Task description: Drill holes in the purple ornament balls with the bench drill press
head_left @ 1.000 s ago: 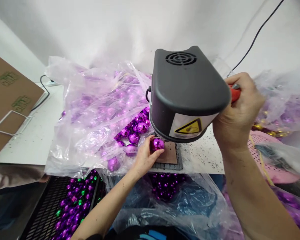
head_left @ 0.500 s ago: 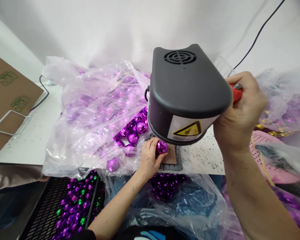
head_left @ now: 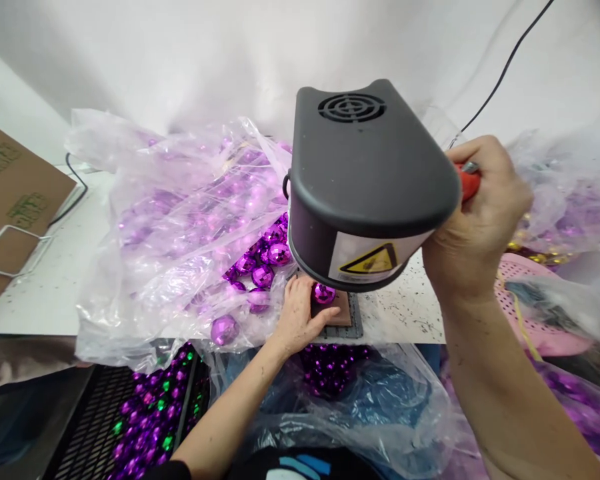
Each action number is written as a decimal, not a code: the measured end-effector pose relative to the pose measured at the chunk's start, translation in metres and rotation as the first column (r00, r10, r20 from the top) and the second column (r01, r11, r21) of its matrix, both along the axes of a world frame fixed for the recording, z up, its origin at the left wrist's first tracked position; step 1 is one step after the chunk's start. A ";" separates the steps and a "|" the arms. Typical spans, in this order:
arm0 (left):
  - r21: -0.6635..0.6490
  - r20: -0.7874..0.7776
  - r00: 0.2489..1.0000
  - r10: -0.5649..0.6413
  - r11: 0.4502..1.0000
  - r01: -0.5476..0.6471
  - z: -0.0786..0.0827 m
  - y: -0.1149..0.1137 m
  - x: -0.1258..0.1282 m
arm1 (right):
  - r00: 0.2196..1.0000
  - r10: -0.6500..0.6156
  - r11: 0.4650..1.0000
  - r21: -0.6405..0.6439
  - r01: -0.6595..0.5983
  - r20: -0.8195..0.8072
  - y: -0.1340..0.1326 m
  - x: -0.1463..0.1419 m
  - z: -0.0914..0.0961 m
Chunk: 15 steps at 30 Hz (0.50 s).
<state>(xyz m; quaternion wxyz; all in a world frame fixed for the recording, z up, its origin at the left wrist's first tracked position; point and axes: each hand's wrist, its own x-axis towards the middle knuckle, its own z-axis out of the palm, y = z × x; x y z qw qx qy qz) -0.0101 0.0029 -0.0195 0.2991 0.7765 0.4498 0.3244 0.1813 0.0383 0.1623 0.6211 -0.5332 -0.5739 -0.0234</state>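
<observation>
A shiny purple faceted ball (head_left: 324, 293) rests on a small brown board (head_left: 341, 313), partly under a large black machine head (head_left: 370, 167). My left hand (head_left: 300, 313) lies beside the ball on the board, its thumb stretched out and apart from it. The fingertips are partly behind the ball and the machine, and the hand looks open. At the right side of the machine, my right hand (head_left: 480, 207) is closed round a red handle (head_left: 468, 181). A warning label (head_left: 375, 257) shows on the machine's front.
Left of the machine, a clear plastic bag (head_left: 180, 200) holds many purple balls. A cardboard box (head_left: 15, 200) stands at the far left. To the right is a pink basket (head_left: 555, 333). Below the table edge are a black crate (head_left: 80, 413) and more purple balls (head_left: 330, 367) in plastic.
My left thumb has come away from the purple ball, and the hand has opened. My right hand still holds the red handle. The whole view has shifted slightly.
</observation>
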 end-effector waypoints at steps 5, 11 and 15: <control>-0.130 0.013 0.996 0.092 0.987 -0.089 0.003 0.000 0.008 | 0.999 0.021 1.000 0.022 -0.020 -0.029 0.001 0.001 0.000; -0.252 0.157 0.985 0.073 0.967 -0.032 0.011 0.000 0.008 | 0.995 -0.062 0.996 0.073 0.056 0.074 -0.005 0.002 -0.005; -0.299 0.217 0.971 0.096 0.954 -0.028 0.018 -0.001 0.007 | 0.980 -0.096 0.956 0.289 0.042 0.176 -0.015 0.006 -0.019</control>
